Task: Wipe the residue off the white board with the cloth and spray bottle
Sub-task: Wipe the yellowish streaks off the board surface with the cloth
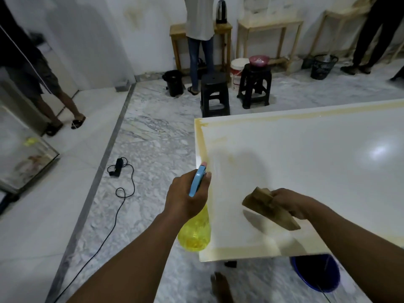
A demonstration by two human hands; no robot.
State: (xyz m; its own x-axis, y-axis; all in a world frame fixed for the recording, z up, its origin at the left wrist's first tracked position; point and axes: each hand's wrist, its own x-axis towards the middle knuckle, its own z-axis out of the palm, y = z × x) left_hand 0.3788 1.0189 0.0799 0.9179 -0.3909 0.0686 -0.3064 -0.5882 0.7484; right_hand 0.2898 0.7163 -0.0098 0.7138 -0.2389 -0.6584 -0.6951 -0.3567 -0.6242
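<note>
Over the near left corner of the white board (pixel 306 167), your left hand (pixel 185 197) grips the yellow spray bottle (pixel 195 232) by its blue trigger head, while your right hand (pixel 288 203) clutches the folded brown cloth (pixel 269 209) just above the yellowish-edged surface.

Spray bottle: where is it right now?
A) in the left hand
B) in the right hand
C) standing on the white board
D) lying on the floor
A: the left hand grips the spray bottle by its blue head at the left edge of the white board, while the right hand holds the cloth.
</note>
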